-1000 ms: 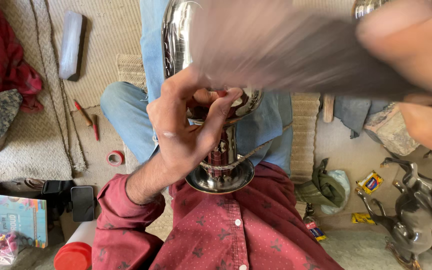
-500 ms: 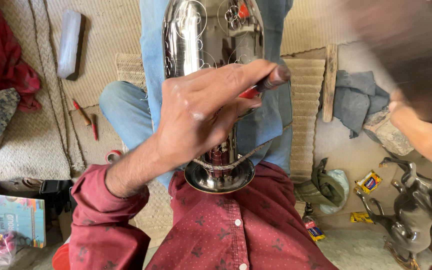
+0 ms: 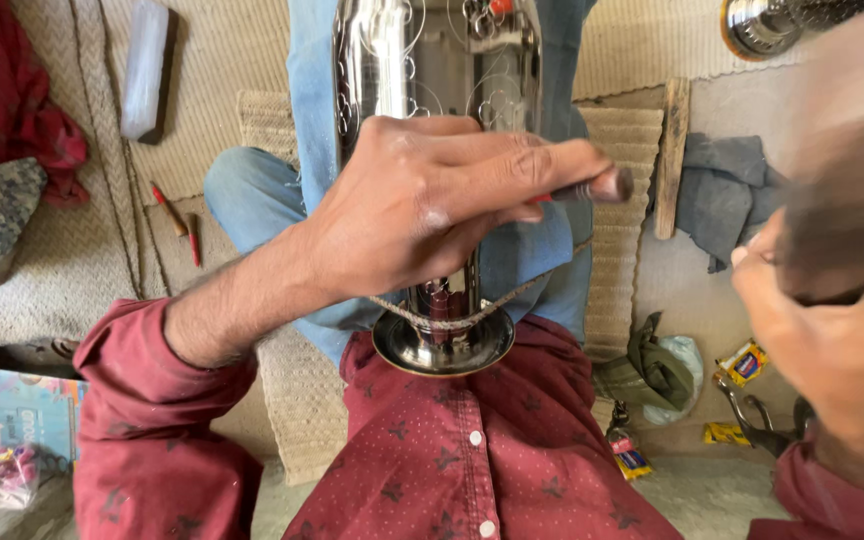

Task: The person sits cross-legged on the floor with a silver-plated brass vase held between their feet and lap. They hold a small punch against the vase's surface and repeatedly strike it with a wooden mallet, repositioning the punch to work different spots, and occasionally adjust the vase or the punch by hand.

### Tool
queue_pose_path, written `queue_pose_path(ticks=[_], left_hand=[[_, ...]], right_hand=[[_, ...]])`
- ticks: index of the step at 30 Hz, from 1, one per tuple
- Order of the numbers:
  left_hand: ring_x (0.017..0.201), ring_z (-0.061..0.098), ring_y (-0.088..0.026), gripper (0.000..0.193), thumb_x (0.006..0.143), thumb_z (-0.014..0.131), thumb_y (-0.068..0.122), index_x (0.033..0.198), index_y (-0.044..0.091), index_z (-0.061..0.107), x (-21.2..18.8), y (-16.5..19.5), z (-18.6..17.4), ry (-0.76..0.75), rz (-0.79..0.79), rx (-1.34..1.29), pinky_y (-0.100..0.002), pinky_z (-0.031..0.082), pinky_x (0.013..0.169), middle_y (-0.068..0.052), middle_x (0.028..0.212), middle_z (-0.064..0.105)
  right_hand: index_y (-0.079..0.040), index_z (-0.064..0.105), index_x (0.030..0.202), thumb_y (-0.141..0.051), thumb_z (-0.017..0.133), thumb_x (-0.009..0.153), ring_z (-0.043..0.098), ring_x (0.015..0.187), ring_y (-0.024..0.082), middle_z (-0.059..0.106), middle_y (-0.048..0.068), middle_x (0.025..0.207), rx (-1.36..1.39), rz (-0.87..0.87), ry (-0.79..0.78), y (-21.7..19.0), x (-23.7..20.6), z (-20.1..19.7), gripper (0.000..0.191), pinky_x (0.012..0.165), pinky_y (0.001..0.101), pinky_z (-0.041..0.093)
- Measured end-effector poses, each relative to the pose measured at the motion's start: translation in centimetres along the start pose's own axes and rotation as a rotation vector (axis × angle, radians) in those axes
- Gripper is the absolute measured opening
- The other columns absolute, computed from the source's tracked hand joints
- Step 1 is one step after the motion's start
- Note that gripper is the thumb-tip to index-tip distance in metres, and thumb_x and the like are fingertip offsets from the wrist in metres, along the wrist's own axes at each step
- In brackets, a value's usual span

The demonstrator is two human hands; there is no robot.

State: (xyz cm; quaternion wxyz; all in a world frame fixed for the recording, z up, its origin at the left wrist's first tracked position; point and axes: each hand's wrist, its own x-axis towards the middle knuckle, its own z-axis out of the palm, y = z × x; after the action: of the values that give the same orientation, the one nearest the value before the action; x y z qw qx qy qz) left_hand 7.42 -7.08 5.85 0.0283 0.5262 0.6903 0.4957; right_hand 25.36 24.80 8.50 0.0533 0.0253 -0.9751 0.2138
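Note:
A shiny engraved metal vessel (image 3: 422,70) lies along my lap, its round foot (image 3: 442,345) against my red shirt, with a cord looped around its neck. My left hand (image 3: 422,215) rests over the vessel's body and pinches a thin metal punch (image 3: 592,188) with a red band, its tip pointing right. My right hand (image 3: 832,345) is raised at the right edge, closed around the handle of a blurred dark tool (image 3: 847,160), probably a hammer, above and to the right of the punch.
I sit on woven mats (image 3: 72,270). A wooden stick (image 3: 672,155) and a grey cloth (image 3: 722,195) lie to the right, with small packets and metal tools (image 3: 752,420) below them. Red pencils (image 3: 177,220), a white block (image 3: 147,65) and a book (image 3: 2,410) lie at left.
My left hand has turned flat over the vessel and set the punch pointing right. The blurred tool in my right hand swung from above the vessel over to the right side.

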Motion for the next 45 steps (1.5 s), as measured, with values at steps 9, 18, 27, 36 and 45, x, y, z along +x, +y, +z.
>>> queue_pose_path(ticks=[9, 18, 27, 36, 45], left_hand=[[0.102, 0.076, -0.017, 0.057, 0.091, 0.072, -0.003, 0.142, 0.014, 0.054, -0.1, -0.7, 0.1, -0.076, 0.047, 0.018, -0.034, 0.058, 0.08, 0.008, 0.133, 0.07], [0.107, 0.075, -0.025, 0.066, 0.084, 0.074, -0.001, 0.145, 0.02, 0.062, 1.4, -1.7, 0.4, -0.3, 0.088, -0.04, -0.038, 0.059, 0.073, -0.001, 0.131, 0.074], [0.084, 0.073, -0.026, 0.06, 0.082, 0.078, 0.014, 0.14, 0.026, 0.065, 2.4, -1.8, 1.5, -0.55, 0.195, -0.06, -0.044, 0.053, 0.062, -0.004, 0.1, 0.079], [0.099, 0.074, -0.027, 0.062, 0.08, 0.081, 0.013, 0.14, 0.016, 0.065, 3.2, -3.4, 1.4, -0.536, 0.206, -0.16, -0.047, 0.052, 0.077, -0.004, 0.112, 0.077], [0.103, 0.073, -0.018, 0.06, 0.086, 0.074, 0.016, 0.144, 0.025, 0.059, 4.0, -3.5, 1.3, -0.851, 0.079, -0.337, -0.046, 0.043, 0.082, 0.008, 0.11, 0.079]], right_hand=[[0.002, 0.056, 0.111, 0.013, 0.07, 0.105, 0.061, 0.083, 0.018, 0.062, 0.012, 0.099, 0.377, 0.23, 0.255, 0.4, -4.5, 3.8, 0.02, 0.079, 0.0257, 0.05], [-0.001, 0.032, 0.143, 0.017, 0.074, 0.104, 0.058, 0.087, 0.015, 0.06, 0.011, 0.102, 0.456, 0.252, 0.26, -0.7, -6.7, 9.2, 0.06, 0.083, 0.0265, 0.051], [0.004, 0.037, 0.137, 0.015, 0.072, 0.093, 0.064, 0.087, 0.019, 0.061, 0.012, 0.099, 0.441, 0.235, 0.481, -2.4, -10.2, 15.5, 0.058, 0.085, 0.0329, 0.055], [0.004, 0.011, 0.161, 0.016, 0.07, 0.095, 0.061, 0.09, 0.016, 0.061, 0.011, 0.1, 0.526, 0.39, 0.413, -1.8, -13.5, 19.0, 0.09, 0.089, 0.0313, 0.054], [-0.013, -0.008, 0.159, 0.013, 0.078, 0.09, 0.06, 0.091, 0.023, 0.055, 0.016, 0.112, 0.274, 0.181, 0.615, -2.3, -12.6, 17.1, 0.113, 0.084, 0.0367, 0.056]])
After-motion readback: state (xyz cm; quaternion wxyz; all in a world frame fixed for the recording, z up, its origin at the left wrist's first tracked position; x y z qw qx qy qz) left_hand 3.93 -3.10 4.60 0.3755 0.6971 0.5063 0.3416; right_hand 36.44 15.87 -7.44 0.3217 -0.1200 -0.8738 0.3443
